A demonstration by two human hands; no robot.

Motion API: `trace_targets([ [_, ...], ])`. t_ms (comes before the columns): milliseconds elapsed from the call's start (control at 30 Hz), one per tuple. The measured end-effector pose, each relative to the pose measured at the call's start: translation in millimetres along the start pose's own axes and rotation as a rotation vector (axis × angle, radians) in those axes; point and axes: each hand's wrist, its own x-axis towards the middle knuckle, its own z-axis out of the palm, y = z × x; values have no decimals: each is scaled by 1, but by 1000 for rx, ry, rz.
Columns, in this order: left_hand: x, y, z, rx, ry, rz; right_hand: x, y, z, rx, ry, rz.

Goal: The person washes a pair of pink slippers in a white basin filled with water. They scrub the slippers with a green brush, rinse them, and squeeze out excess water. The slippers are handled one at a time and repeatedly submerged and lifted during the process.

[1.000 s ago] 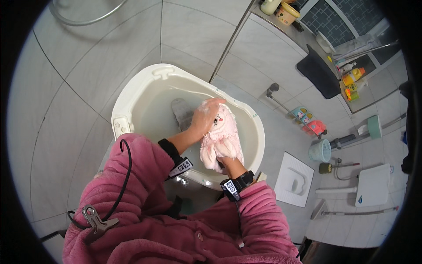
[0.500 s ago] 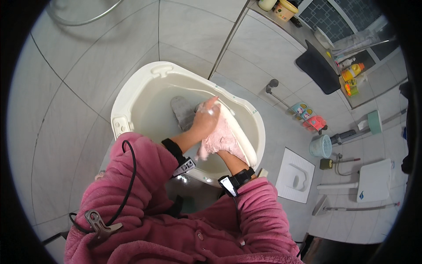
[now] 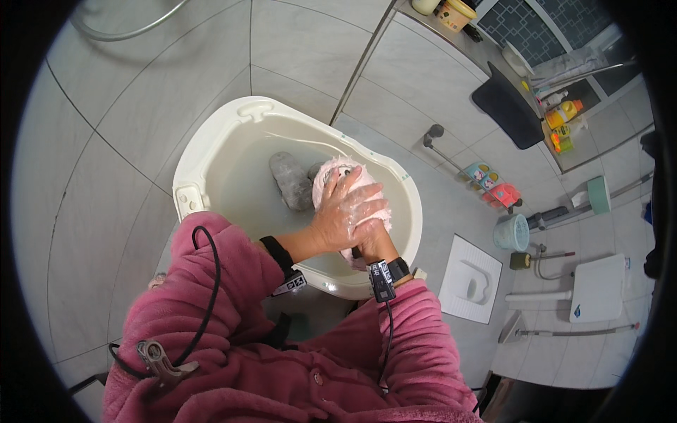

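Note:
A pink fluffy slipper (image 3: 326,185) with a dark-and-white eye detail is held over the near right part of a white plastic tub (image 3: 233,118). My left hand (image 3: 342,217) lies across its top, fingers spread and wet with suds. My right hand (image 3: 374,238) reaches into the slipper from the near side and bears it, its fingers hidden by the fluff and by my left hand. In the cloudy water (image 3: 243,176), left of the pink slipper, lies a grey slipper-shaped piece (image 3: 290,185). Another dark grey part shows behind the pink one.
A squat toilet (image 3: 471,280) is set in the floor at right, with a light blue bucket (image 3: 511,233) beyond it. Slippers (image 3: 502,195) hang on a wall rail. Bottles (image 3: 564,113) stand on the window ledge. A black cable (image 3: 211,282) with a metal clamp (image 3: 163,363) crosses my left sleeve.
The pink slipper has turned so its fluffy top faces up, and its white sole has gone from sight. My left hand has moved from its edge to spread across the top.

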Motion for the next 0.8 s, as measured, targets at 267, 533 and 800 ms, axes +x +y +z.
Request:
trace_targets([
  [267,34,-64,12,-100,15,-672,13,12,49,33,-21,-17],
  [533,-11,2,40,-203,218,-401,21,-27,32,213,-145,-276],
  [800,35,-53,13,-51,140,-407,9,-5,49,296,-241,-159],
])
